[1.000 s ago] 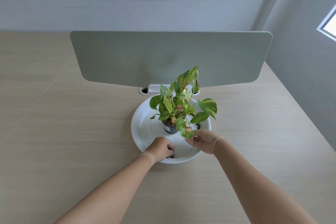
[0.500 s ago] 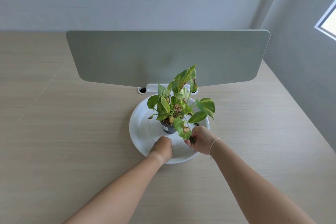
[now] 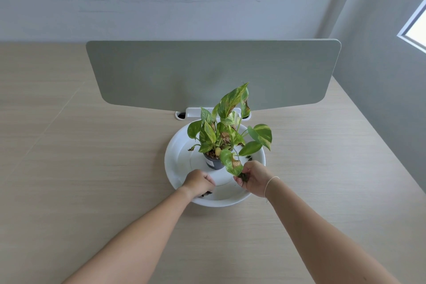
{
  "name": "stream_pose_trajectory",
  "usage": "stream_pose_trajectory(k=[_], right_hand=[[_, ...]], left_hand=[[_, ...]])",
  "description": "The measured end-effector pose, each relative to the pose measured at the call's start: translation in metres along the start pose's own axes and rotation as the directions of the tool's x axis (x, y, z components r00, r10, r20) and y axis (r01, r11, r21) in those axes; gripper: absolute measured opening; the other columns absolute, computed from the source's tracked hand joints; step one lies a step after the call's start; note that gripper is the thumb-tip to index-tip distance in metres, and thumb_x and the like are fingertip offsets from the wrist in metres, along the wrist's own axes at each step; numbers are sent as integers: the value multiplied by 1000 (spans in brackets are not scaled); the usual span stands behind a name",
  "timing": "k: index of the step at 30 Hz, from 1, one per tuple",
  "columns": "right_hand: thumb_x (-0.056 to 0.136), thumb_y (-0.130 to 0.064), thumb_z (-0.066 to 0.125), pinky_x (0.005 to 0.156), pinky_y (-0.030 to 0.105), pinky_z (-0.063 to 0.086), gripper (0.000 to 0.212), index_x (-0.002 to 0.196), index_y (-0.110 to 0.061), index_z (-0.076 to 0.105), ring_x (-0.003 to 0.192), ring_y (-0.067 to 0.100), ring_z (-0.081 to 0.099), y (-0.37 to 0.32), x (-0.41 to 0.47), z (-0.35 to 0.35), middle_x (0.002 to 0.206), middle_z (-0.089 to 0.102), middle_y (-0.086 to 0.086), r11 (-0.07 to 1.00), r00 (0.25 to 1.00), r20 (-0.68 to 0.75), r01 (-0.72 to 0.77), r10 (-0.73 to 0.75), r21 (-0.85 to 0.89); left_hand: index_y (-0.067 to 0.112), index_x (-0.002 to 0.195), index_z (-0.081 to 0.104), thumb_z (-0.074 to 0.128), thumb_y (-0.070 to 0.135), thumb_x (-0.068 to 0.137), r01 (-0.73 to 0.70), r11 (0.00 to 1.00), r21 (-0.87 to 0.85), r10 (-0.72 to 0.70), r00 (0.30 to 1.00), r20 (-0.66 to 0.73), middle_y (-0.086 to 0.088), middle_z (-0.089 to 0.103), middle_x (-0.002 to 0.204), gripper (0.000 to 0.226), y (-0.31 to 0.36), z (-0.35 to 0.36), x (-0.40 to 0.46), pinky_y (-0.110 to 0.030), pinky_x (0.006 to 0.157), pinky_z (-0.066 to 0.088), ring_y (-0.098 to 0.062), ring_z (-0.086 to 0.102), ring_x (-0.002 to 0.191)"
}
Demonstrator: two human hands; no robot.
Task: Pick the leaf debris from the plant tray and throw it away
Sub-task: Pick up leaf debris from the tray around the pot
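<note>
A round white plant tray [image 3: 177, 163] lies on the wooden desk with a small dark pot [image 3: 213, 163] in its middle, holding a green and yellow leafy plant [image 3: 227, 131]. My left hand [image 3: 198, 182] rests curled over the tray's near left part, and dark leaf debris [image 3: 207, 193] shows just under it. My right hand [image 3: 253, 177] is over the near right part, its fingers pinched on dark leaf debris [image 3: 243, 176] below a hanging leaf. More dark bits [image 3: 249, 157] lie at the tray's right side.
A grey-green divider panel [image 3: 212, 74] stands upright behind the tray on a white bracket [image 3: 196, 112]. The wooden desk [image 3: 92, 180] stretches left and right. A grey wall closes the right side, with a window corner [image 3: 415, 27] at the upper right.
My right hand has turned over from palm up and closed its fingers on the debris under the hanging leaf. My left hand stayed curled over the tray's near left part.
</note>
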State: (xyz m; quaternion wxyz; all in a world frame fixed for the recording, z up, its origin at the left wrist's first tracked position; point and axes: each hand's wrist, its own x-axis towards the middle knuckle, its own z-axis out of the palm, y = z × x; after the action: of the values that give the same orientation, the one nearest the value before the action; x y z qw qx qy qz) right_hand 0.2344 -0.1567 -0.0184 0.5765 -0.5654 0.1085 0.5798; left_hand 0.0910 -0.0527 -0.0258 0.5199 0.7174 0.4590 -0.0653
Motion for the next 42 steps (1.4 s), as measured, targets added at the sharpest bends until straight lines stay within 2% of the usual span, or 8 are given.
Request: stream_pose_trajectory(k=[4, 10, 18, 24, 28, 33, 37, 42], right_hand=[[85, 3, 29, 37, 17, 45, 24, 79, 1, 52, 64, 23, 51, 1, -2, 0, 80, 45, 11, 1000, 1000, -18, 22, -21, 17], [84, 3, 26, 40, 19, 46, 26, 71, -3, 48, 64, 23, 51, 3, -13, 0, 76, 43, 9, 998, 999, -17, 43, -42, 35], [84, -2, 31, 40, 19, 47, 22, 75, -4, 51, 62, 21, 50, 8, -29, 4, 73, 44, 9, 996, 996, 33, 81, -82, 40], [85, -1, 35, 38, 17, 45, 20, 75, -3, 51, 58, 20, 48, 9, -32, 1, 70, 43, 9, 992, 992, -2, 123, -123, 36], [86, -1, 36, 37, 17, 43, 18, 76, -3, 51, 57, 20, 47, 10, -31, 0, 69, 42, 9, 989, 989, -22, 148, -148, -2], [87, -1, 37, 36, 18, 42, 18, 74, -4, 49, 56, 20, 45, 8, -27, 2, 65, 41, 8, 989, 989, -19, 148, -149, -28], [86, 0, 37, 36, 18, 41, 17, 74, -6, 48, 56, 20, 45, 9, -23, 3, 64, 41, 7, 985, 988, -31, 146, -150, -90], [86, -1, 38, 38, 19, 41, 15, 75, -5, 48, 56, 20, 46, 11, -20, 4, 65, 42, 8, 985, 990, -30, 134, -139, -112]], left_hand=[[9, 69, 57, 56, -7, 84, 56, 938, -342, -46, 998, 38, -5, 56, 73, 22, 1, -9, -3, -17, 57, 52, -13, 55, 63], [4, 75, 57, 48, -10, 89, 145, 678, -721, -144, 988, 63, -8, 47, 74, 22, 6, -23, -9, -13, 44, 52, -14, 46, 65], [6, 71, 45, 31, 4, 83, 212, 416, -885, -239, 964, 118, -7, 40, 68, 19, 2, -35, -23, -13, 35, 38, -17, 38, 53], [16, 58, 36, 41, 22, 90, 211, 415, -885, -202, 970, 136, 1, 35, 44, 33, 2, -40, -23, -9, 32, 24, -10, 33, 27], [18, 60, 33, 53, 33, 94, 193, 521, -831, -225, 971, 85, 3, 31, 47, 42, 1, -38, -19, -9, 30, 21, -7, 29, 27], [15, 70, 47, 47, 35, 98, 174, 709, -684, -201, 979, 41, 3, 35, 55, 35, 0, -37, -15, -11, 29, 20, -3, 29, 25], [11, 78, 55, 38, 24, 100, 73, 968, -239, -77, 997, -10, 1, 28, 54, 30, -3, -36, -9, -14, 36, 15, -7, 21, 31], [11, 64, 50, 38, 29, 99, -25, 962, 273, 22, 1000, 16, -2, 38, 54, 41, 4, -37, -10, -21, 44, 26, -16, 33, 45]])
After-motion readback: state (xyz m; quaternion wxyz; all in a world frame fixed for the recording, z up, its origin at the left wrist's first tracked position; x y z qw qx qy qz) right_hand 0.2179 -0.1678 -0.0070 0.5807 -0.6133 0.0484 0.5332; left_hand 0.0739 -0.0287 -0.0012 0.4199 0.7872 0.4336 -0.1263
